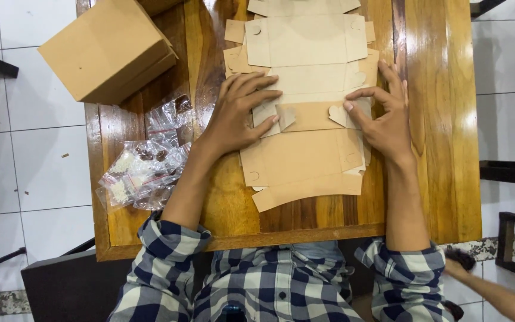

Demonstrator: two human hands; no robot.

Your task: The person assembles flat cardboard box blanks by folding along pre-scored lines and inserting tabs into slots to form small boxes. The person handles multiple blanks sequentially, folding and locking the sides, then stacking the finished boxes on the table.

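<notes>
Both hands flat on unfolded brown cardboard box blank (pixel 305 155) on glossy wooden table (pixel 442 149). L hand (pixel 236 116) & R hand (pixel 382 116) press its middle flaps w/ fingers spread. Folded brown cardboard boxes (pixel 105 50) top-left; clear plastic bags (pixel 147 167) beside L forearm.

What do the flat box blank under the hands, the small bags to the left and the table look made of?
Flat box blank: brown cardboard, matte, judging by its die-cut tabs and creases. Small bags: thin clear plastic, glossy and crinkled, with their contents showing through. Table: wood, apparently varnished, going by visible grain and shiny reflections. Left hand and right hand press on the blank.
</notes>
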